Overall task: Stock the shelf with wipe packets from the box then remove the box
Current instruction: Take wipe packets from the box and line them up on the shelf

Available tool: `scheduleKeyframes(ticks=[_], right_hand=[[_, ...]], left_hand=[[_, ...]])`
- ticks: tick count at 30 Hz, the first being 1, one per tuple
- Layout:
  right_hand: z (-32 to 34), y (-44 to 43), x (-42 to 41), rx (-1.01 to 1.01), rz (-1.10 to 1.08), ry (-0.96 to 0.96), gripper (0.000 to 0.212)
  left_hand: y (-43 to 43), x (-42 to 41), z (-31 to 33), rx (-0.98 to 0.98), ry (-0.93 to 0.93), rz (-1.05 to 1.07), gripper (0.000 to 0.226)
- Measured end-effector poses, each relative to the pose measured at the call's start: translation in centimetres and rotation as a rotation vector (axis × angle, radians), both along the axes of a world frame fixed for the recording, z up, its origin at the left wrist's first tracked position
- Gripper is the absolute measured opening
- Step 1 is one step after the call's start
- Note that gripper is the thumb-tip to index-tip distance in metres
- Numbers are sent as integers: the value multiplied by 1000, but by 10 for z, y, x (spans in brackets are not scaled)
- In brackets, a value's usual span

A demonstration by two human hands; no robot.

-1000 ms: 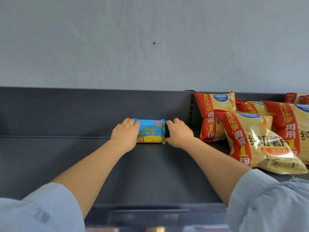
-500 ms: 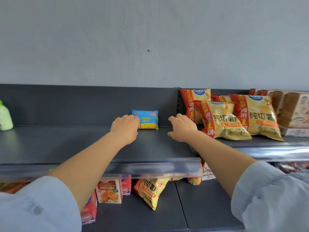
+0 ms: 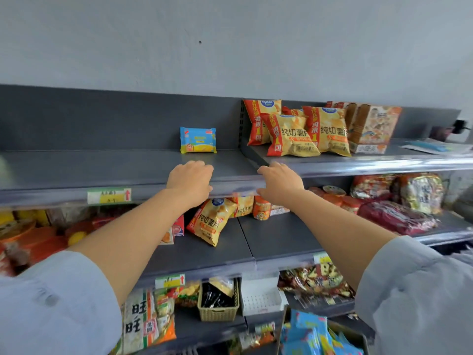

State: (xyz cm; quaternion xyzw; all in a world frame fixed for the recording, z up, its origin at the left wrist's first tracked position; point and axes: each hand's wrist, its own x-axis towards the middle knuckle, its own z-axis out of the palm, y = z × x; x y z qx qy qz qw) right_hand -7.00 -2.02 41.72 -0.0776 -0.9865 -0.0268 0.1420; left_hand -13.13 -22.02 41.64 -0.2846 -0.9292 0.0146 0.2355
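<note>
The left hand [image 3: 190, 181] is hovering at the front lip of the top shelf [image 3: 102, 166], fingers loosely curled and holding nothing. The right hand [image 3: 280, 184] is hanging level with it, just to its side, equally empty. Whether either is touching the lip, I cannot tell.

Straight beyond the left knuckles, well apart from them, one wipe packet [image 3: 197, 140] is standing on its long edge against the back panel. Its long axis is running side to side and its printed face is turning towards the person. Beyond the right hand, to its outer side, chip bags [image 3: 291, 137] are leaning.

Far below the right forearm, the box [image 3: 283, 326] is sitting with more blue packets [image 3: 307, 331] jumbled inside at mixed angles.

These packets are probably going to feel light and squashy, with slick film that slides a little. They do not look fragile. Pinching one across its short width, thumb on one face and fingers on the other, looks the surest hold.
</note>
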Motion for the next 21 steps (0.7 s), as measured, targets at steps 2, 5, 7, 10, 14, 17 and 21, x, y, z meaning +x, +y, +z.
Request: scheduleKeyframes(ticks=[2,5,7,10,14,17,21], right_hand=[[-7,5,20,-18,-20,-20,44],[-22,17,49,-35,-48,-32,43],[-34,29,67,-39,-67,-43,41],[-56,48,94,-34,-91,-99,46],[-92,78,126,-64,-104,-175,46],[-124,102,148,-82,-101,-244,41],[-164,125,172,-111,-107,-331,41]], left_hand=[[6,18,-8,3,-11,-30,22],[20,40,-24,17,-56,-58,19],[32,52,-38,13,-89,-67,19],[54,70,-62,-8,-147,-88,27],[89,98,-98,-58,-223,-104,31],[114,119,-127,-99,-281,-118,35],[143,145,-168,-117,-371,-134,25]])
